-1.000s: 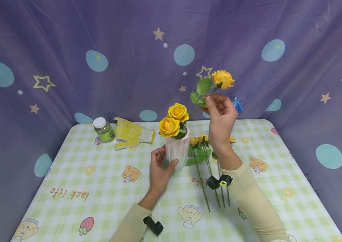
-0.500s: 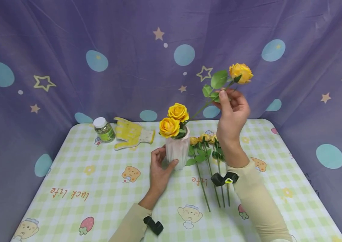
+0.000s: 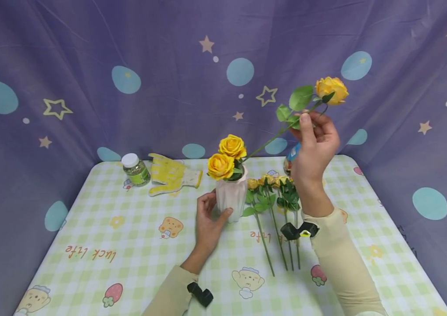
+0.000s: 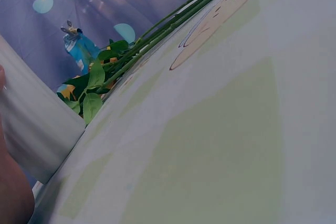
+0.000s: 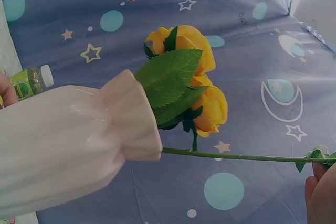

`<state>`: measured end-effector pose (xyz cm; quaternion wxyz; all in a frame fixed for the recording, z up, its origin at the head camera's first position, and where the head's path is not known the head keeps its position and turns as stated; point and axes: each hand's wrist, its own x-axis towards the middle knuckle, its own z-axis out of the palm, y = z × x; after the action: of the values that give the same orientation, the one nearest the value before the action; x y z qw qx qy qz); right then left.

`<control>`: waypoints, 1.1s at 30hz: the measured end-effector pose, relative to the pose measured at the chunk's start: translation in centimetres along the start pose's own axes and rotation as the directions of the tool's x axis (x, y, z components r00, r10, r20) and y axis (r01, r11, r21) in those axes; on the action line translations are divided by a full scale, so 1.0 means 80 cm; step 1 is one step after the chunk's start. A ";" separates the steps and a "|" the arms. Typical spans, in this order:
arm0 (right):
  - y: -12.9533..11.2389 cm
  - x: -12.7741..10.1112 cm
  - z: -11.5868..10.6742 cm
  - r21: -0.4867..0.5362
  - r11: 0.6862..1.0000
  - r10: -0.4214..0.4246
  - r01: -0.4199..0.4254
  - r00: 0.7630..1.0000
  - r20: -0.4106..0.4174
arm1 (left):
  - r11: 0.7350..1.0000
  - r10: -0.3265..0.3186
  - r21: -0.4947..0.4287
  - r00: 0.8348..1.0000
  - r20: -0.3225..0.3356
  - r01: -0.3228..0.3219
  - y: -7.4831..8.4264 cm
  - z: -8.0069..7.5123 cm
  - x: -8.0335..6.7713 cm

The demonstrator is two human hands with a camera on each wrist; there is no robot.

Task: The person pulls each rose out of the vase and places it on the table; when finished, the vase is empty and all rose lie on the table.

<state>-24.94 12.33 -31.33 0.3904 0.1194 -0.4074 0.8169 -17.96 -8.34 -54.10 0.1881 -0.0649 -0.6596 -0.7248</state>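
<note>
Your right hand (image 3: pixel 315 145) is raised above the table (image 3: pixel 89 228) and pinches the stem of a yellow rose (image 3: pixel 331 90) between thumb and fingers, just below the leaves. The stem's long axis runs on a diagonal: from your grip it slopes down and to the left, and its lower end meets the mouth of the white vase (image 3: pixel 231 193). The bloom points up and to the right, just beyond your fingertips, with a green leaf just left of it. In the right wrist view the stem (image 5: pixel 236 156) crosses nearly level from the vase rim (image 5: pixel 134 119) to your fingers (image 5: pixel 320 192) at the right edge.

Your left hand (image 3: pixel 209 219) holds the vase low on its body, thumb on one side and fingers curled round the other; the vase stands upright on the table. Two yellow roses (image 3: pixel 227 158) already sit in it, above your left grip.

Below your right wrist, a bunch of loose roses (image 3: pixel 274 197) lies flat on the table, just right of the vase, stems pointing toward you. Well left of your left hand lie a yellow glove (image 3: pixel 169 175) and, beside it, a small white-capped jar (image 3: pixel 134 169).
</note>
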 end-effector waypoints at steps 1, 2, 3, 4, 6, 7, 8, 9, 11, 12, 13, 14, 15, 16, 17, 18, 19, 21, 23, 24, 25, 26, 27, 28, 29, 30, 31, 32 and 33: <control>0.000 0.002 -0.001 0.002 1.000 -0.003 0.003 1.000 -0.006 | 1.000 0.001 0.000 1.000 0.000 -0.001 -0.001 0.000 0.000; 0.000 0.003 -0.002 0.004 1.000 -0.007 0.007 1.000 -0.013 | 1.000 0.002 -0.001 1.000 0.000 -0.002 -0.001 0.000 0.000; -0.001 0.005 -0.003 0.004 1.000 -0.011 0.011 1.000 -0.019 | 1.000 0.003 -0.002 1.000 0.000 -0.003 -0.002 0.000 0.000; -0.001 0.007 -0.004 0.009 1.000 -0.013 0.014 1.000 -0.028 | 1.000 0.004 -0.004 1.000 0.001 -0.004 -0.002 0.000 0.000; -0.003 0.009 -0.006 0.014 1.000 -0.017 0.017 0.999 -0.044 | 1.000 0.004 -0.003 1.000 0.001 -0.004 -0.001 0.000 0.000; -0.004 0.011 -0.006 0.020 1.000 -0.017 0.018 0.998 -0.052 | 1.000 0.004 -0.002 1.000 0.002 -0.004 0.000 0.000 0.000; -0.005 0.012 -0.007 0.024 1.000 -0.016 0.018 0.998 -0.059 | 1.000 0.006 -0.003 1.000 0.002 -0.006 0.000 0.000 -0.001; -0.006 0.012 -0.008 0.026 0.999 -0.016 0.017 0.998 -0.066 | 1.000 0.007 -0.001 1.000 0.003 -0.007 0.001 0.000 -0.001; -0.009 0.015 -0.010 0.035 0.999 -0.016 0.018 0.997 -0.079 | 1.000 0.010 0.001 1.000 0.004 -0.010 0.002 0.000 -0.001; -0.011 0.015 -0.010 0.037 0.999 -0.018 0.021 0.996 -0.083 | 1.000 0.011 0.001 1.000 0.004 -0.011 0.002 0.001 -0.001; -0.012 0.016 -0.011 0.041 0.999 -0.019 0.023 0.996 -0.087 | 1.000 0.014 0.000 1.000 0.004 -0.014 0.002 0.001 -0.001; -0.013 0.017 -0.012 0.033 0.999 -0.028 0.031 0.996 -0.082 | 1.000 0.016 0.000 1.000 0.004 -0.016 0.001 0.000 -0.001; -0.014 0.018 -0.014 0.025 0.999 -0.037 0.039 0.997 -0.075 | 1.000 0.016 0.000 1.000 0.003 -0.016 0.001 0.000 -0.001; -0.015 0.020 -0.015 0.023 0.999 -0.043 0.045 0.997 -0.070 | 1.000 0.017 -0.001 1.000 0.003 -0.017 0.001 0.000 -0.001; -0.016 0.021 -0.017 0.023 0.999 -0.045 0.047 0.997 -0.068 | 1.000 0.016 0.000 1.000 0.002 -0.016 0.000 0.000 -0.001; -0.017 0.023 -0.020 0.018 0.999 -0.050 0.051 0.997 -0.063 | 1.000 0.015 -0.001 1.000 0.002 -0.015 0.000 0.000 -0.001; -0.018 0.025 -0.022 0.021 0.999 -0.049 0.050 0.997 -0.063 | 1.000 0.012 -0.001 1.000 0.002 -0.012 0.000 0.000 -0.001; -0.021 0.028 -0.028 0.027 0.999 -0.044 0.046 0.996 -0.071 | 1.000 0.001 0.001 1.000 0.002 -0.001 0.001 0.001 -0.001; -0.024 0.032 -0.033 0.053 0.998 -0.018 0.023 0.995 -0.100 | 1.000 -0.010 0.004 1.000 0.002 0.010 0.003 0.002 -0.001; -0.026 0.035 -0.036 0.058 0.998 -0.007 0.014 0.994 -0.110 | 1.000 -0.015 0.004 1.000 0.000 0.015 0.004 0.002 -0.001; -0.027 0.037 -0.038 0.067 0.998 0.007 0.001 0.992 -0.124 | 1.000 -0.021 0.008 1.000 -0.002 0.021 0.006 0.003 -0.001; -0.027 0.038 -0.041 0.070 0.998 0.018 -0.009 0.991 -0.134 | 1.000 -0.021 0.011 1.000 -0.002 0.021 0.010 0.004 -0.002; -0.028 0.040 -0.043 0.083 0.996 0.034 -0.022 0.989 -0.147 | 1.000 -0.021 0.010 1.000 -0.004 0.021 0.014 0.005 -0.002; -0.028 0.041 -0.046 0.081 0.996 0.044 -0.031 0.987 -0.154 | 1.000 -0.024 0.009 1.000 -0.004 0.024 0.018 0.005 -0.003; -0.028 0.042 -0.049 0.077 0.996 0.048 -0.036 0.987 -0.154 | 1.000 -0.026 0.008 1.000 -0.004 0.026 0.022 0.006 -0.003; -0.027 0.041 -0.052 0.070 0.997 0.052 -0.042 0.987 -0.150 | 1.000 -0.024 0.010 1.000 -0.002 0.024 0.026 0.006 -0.003; -0.026 0.040 -0.055 0.058 0.997 0.055 -0.047 0.988 -0.143 | 1.000 -0.023 0.010 1.000 -0.001 0.023 0.030 0.006 -0.004; -0.025 0.038 -0.058 0.049 0.997 0.058 -0.052 0.989 -0.133 | 1.000 -0.023 0.007 1.000 0.000 0.023 0.033 0.006 -0.004; -0.024 0.036 -0.061 0.036 0.998 0.060 -0.056 0.991 -0.119 | 1.000 -0.026 0.004 1.000 0.001 0.026 0.033 0.006 -0.004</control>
<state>-24.84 18.30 -31.89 0.3883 0.0643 -0.3732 0.8401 -16.80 -7.95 -51.70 0.1783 -0.0565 -0.6621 -0.7257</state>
